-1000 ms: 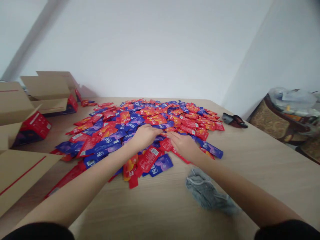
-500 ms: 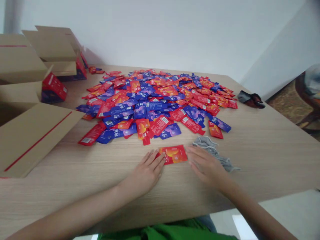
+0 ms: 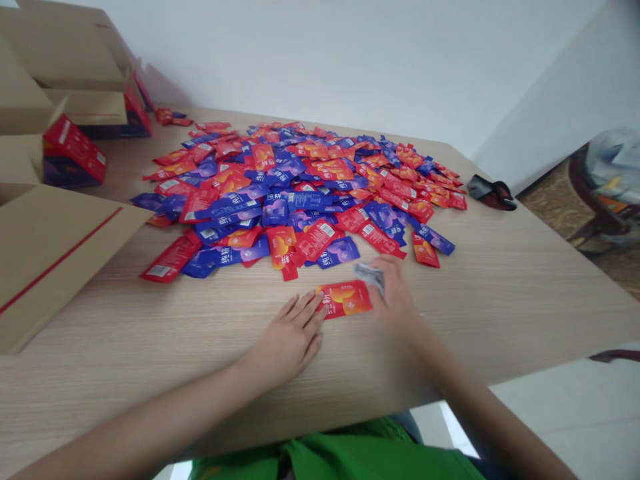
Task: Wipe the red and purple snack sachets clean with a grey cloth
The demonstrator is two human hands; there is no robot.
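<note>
A single red-orange packet (image 3: pixel 347 298) lies on the wooden table (image 3: pixel 500 293), apart from the big heap of red and blue packets (image 3: pixel 300 187) behind it. My left hand (image 3: pixel 290 337) lies flat on the table with its fingers stretched out, the tips touching the packet's left end. My right hand (image 3: pixel 400 303) is blurred at the packet's right end. It is closed over a bunched grey cloth (image 3: pixel 369 273), of which only a bit shows past the fingers.
A flat cardboard carton (image 3: pixel 50 247) lies at the left edge, with open cartons (image 3: pixel 65 53) and a red box (image 3: pixel 70 150) behind it. A small dark object (image 3: pixel 493 192) sits at the far right of the table. A bag (image 3: pixel 615 167) stands beyond the table's right edge.
Both hands left the heap and drew one red packet toward me. The right hand then shifted onto the grey cloth, which has bunched up and moved left. The view tilted down.
</note>
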